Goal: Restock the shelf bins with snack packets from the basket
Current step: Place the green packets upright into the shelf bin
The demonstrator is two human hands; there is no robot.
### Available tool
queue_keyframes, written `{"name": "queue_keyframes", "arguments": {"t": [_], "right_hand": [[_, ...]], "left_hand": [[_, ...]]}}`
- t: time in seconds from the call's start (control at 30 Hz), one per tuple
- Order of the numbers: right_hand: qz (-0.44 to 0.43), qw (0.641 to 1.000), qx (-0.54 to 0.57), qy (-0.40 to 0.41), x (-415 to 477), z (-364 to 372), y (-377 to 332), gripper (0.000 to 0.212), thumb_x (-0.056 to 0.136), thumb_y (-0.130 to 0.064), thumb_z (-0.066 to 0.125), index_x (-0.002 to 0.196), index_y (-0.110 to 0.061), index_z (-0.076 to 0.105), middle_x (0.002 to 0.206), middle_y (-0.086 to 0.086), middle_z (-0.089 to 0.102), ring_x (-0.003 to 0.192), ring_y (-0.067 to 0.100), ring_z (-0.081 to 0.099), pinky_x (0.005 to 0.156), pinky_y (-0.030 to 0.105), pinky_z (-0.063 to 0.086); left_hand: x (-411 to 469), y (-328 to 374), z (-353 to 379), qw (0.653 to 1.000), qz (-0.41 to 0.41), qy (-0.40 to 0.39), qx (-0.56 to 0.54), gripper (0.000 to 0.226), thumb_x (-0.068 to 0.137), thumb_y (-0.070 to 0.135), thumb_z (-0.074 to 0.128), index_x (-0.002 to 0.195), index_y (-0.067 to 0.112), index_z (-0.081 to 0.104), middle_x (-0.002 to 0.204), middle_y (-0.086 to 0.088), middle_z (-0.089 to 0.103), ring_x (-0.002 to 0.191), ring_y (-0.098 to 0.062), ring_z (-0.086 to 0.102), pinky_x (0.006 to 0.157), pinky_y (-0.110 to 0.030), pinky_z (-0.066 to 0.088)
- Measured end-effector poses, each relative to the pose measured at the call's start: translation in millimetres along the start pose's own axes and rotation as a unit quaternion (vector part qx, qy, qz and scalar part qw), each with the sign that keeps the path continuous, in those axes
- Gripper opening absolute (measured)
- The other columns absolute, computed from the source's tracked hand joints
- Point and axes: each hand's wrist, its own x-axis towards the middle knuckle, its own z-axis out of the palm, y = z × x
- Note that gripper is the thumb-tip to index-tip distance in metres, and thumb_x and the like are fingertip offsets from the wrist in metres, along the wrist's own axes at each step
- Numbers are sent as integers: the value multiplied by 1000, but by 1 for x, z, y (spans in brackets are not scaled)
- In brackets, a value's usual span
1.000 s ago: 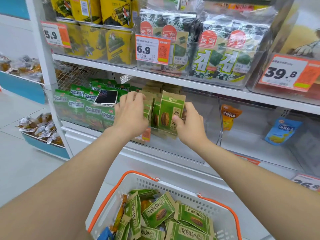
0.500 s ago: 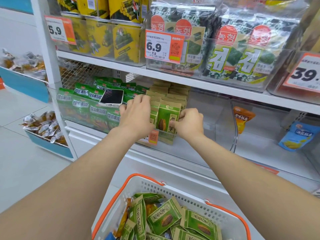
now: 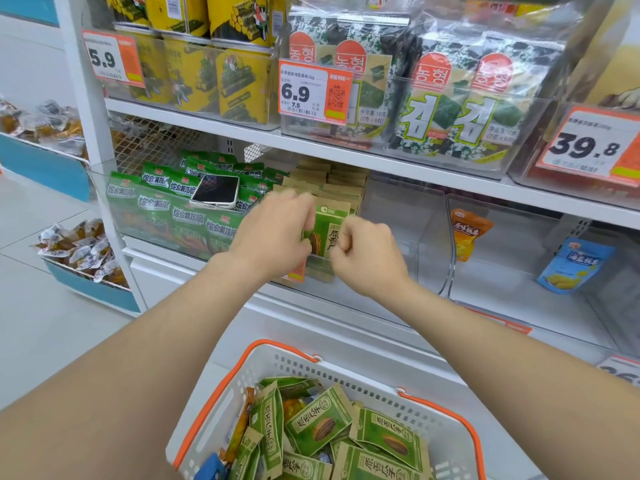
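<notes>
A row of green-and-kraft seed packets [image 3: 327, 230] stands upright in a clear shelf bin [image 3: 398, 258] on the middle shelf. My left hand [image 3: 273, 233] is at the front packet's left edge with its fingers curled and blurred by motion. At the packet's right edge, my right hand [image 3: 367, 254] is curled like a fist. Both hands appear to pinch that front packet. Below them, a white basket with orange handles [image 3: 346, 370] holds several more of the same seed packets [image 3: 318, 427], lying loose.
A phone [image 3: 216, 192] lies on green crisp packets [image 3: 187, 216] in the bin to the left. The bins on the right hold an orange packet [image 3: 469, 232] and a blue packet [image 3: 575, 265]. Seaweed packs and a 6.9 price tag [image 3: 313, 93] sit on the shelf above.
My left fingers went from lying flat over the packet tops to curled. Both hands closed in on the front packet, and the right hand curled tighter.
</notes>
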Motion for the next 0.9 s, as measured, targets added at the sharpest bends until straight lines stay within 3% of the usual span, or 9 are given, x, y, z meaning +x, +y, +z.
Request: {"name": "queue_keyframes", "arguments": {"t": [0.1,0.2,0.3,0.4,0.47,0.57,0.67,0.8,0.9], "right_hand": [[-134,980,-22,-147,-22,2,3,13,69,-24,55,65,-25,43,58,-6,54,59,19,53,59,42,54],[-177,926,-99,-317,-42,14,6,17,76,-24,64,68,-25,49,65,-7,56,65,19,54,61,40,54],[-180,863,-173,-439,-58,34,14,9,89,-36,65,88,-28,65,80,-8,60,87,23,62,76,39,57],[-187,808,-256,-497,-71,62,29,31,94,-32,57,120,-21,70,105,3,70,103,29,66,86,43,59],[-200,776,-299,-518,-79,80,39,38,95,-25,53,131,-20,64,116,8,67,105,32,66,87,45,59],[-216,746,-315,-545,-89,103,50,35,94,-12,55,128,-15,62,106,8,65,89,28,65,68,36,56],[-238,721,-331,-561,-100,128,65,38,91,-9,62,128,-15,62,109,3,67,86,23,67,67,37,59],[-249,711,-329,-569,-109,149,75,47,93,-12,66,138,-17,55,136,9,51,112,29,61,79,41,57],[-264,714,-340,-552,-107,157,77,52,91,-16,71,140,-19,53,140,10,40,120,31,53,83,45,56]], "left_hand": [[-11,2,0,991,-8,-133,14,11,78,25,68,76,29,59,77,11,63,84,-21,63,70,-39,57],[-23,3,10,955,17,-294,37,5,85,31,72,86,27,68,76,13,64,83,-19,66,76,-37,58],[-31,5,23,898,4,-435,69,24,93,42,69,108,24,70,75,3,72,79,-19,73,83,-39,60],[-36,10,39,846,7,-520,115,37,94,52,68,122,26,66,76,8,70,86,-15,74,92,-39,57],[-36,13,51,828,16,-544,134,45,94,53,69,129,25,64,91,6,72,95,-19,73,96,-42,57],[-34,13,69,821,46,-546,161,52,93,56,69,133,24,63,126,-2,68,110,-27,69,98,-45,56],[-31,15,81,816,66,-546,179,53,93,56,69,135,24,62,133,-4,65,115,-31,66,100,-47,55],[-27,22,92,808,105,-544,204,58,95,55,67,143,22,57,138,-2,60,122,-32,61,102,-48,53],[-21,24,97,811,116,-535,207,56,94,56,66,140,24,59,137,0,59,120,-31,61,100,-48,54]]}}
